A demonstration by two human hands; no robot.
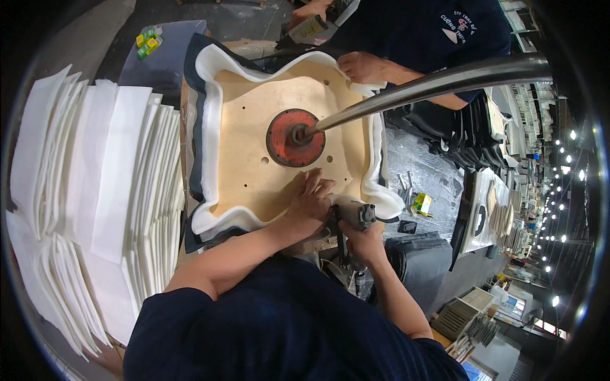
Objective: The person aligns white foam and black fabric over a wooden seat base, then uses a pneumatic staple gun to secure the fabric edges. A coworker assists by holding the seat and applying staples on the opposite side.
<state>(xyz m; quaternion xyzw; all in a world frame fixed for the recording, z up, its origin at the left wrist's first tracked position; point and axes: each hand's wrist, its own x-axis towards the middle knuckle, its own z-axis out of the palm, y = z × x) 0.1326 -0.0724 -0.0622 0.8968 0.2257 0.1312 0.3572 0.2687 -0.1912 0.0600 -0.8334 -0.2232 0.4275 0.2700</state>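
A wooden seat board (241, 140) lies in front of me, with white foam (206, 127) and dark cover material (192, 60) turned up around its edges. A round red plate (279, 149) at the foot of a metal rod (413, 89) rests on its middle. My left hand (310, 202) is at the board's near edge, fingers apart over the wood and holding nothing visible. My right hand (365, 242) is wrapped around a staple gun (356, 217), beside the near right foam corner. What lies under the gun's nose is hidden.
Stacks of white foam sheets (108, 171) stand at the left. Across the board, a co-worker's hand (362, 66) touches the far right edge; their other hand holds a tool (308, 28). A yellow-green box (421, 203) lies on the plastic-covered table (426, 165) at right.
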